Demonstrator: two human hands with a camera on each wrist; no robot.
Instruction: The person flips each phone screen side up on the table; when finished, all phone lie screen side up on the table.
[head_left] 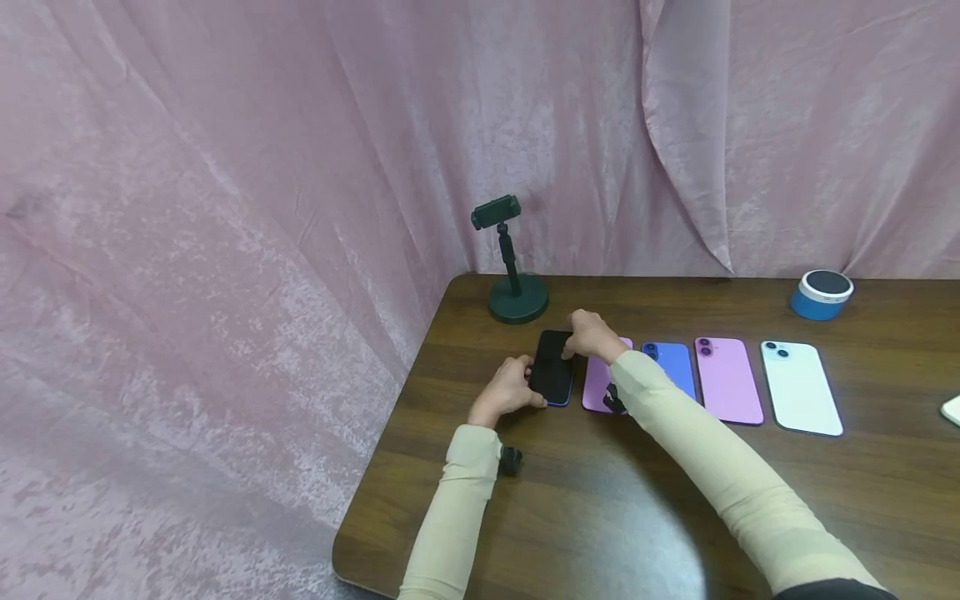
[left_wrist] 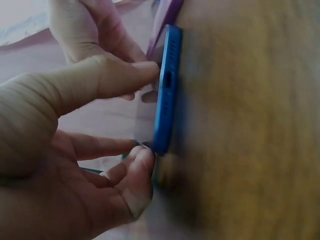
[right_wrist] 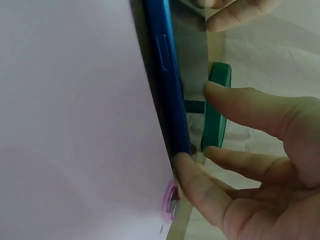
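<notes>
While the left hand (head_left: 504, 387) is pinching the near-left corner of the black-screened phone (head_left: 552, 375), thumb at the near edge and fingers at the left edge, the right hand (head_left: 591, 335) is touching its far-right corner. Right thumb is sitting over the glass; can't tell whether it's pinching or just bracing.

Hands: 2. Left forearm is angling up from the near side. Right forearm is slanting across from the near right, over the left pink phone (head_left: 596, 385) and part of the blue phone (head_left: 677, 367).

Phones: 5. Black-screened one is lying face up, leftmost, blue frame. Other 4 are lying face down in a row to its right: left pink, blue, right pink (head_left: 727, 382), white phone (head_left: 802, 387).

Dark green stand (head_left: 510, 262): 1, standing at far left, just beyond the black-screened phone. Blue-and-white cylinder (head_left: 821, 296): 1, sitting at far right. White object: 1, poking in at the right edge (head_left: 952, 409), cut off. All are resting on 1 brown wood table (head_left: 405, 467); pink curtain (head_left: 225, 250) is hanging behind and to the left.
</notes>
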